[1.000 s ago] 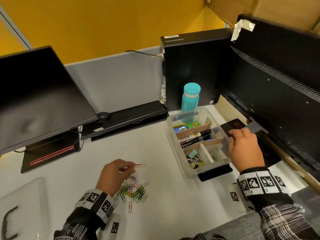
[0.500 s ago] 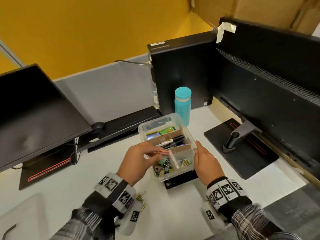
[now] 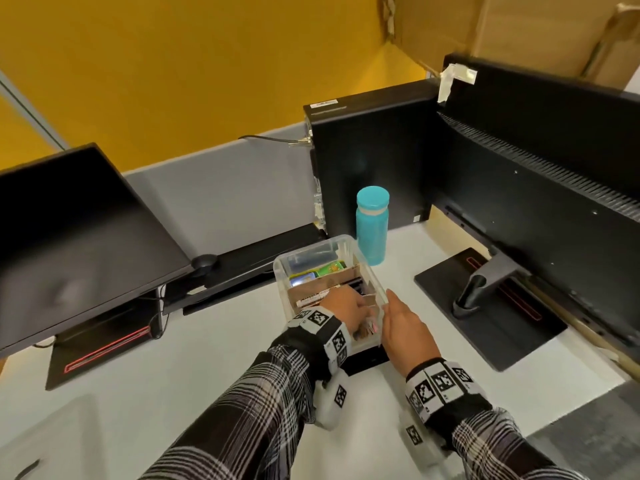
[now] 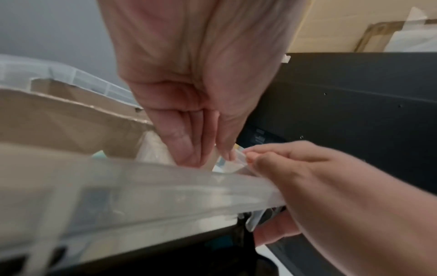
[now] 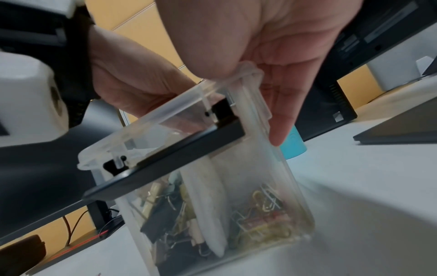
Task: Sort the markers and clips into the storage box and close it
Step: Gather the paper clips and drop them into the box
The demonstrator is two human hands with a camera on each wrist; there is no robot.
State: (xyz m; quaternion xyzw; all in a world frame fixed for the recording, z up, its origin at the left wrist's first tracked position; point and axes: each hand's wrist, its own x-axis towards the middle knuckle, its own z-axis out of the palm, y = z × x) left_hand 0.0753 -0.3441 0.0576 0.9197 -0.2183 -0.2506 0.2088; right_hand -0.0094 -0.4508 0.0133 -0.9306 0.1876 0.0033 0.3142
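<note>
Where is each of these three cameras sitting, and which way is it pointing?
Head: worn on the head, looking forward and down at the desk; shows both plaid sleeves, the left hand inside the clear plastic storage box and the right hand on the box's side.
Left wrist: looks along the left palm into the box; the right hand shows too.
Right wrist: sits low, looks up along the right hand at the box wall.
Shared: all three show the box; both wrist views show both hands.

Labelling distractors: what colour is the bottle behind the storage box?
Teal bottle, clearest in the head view.
</note>
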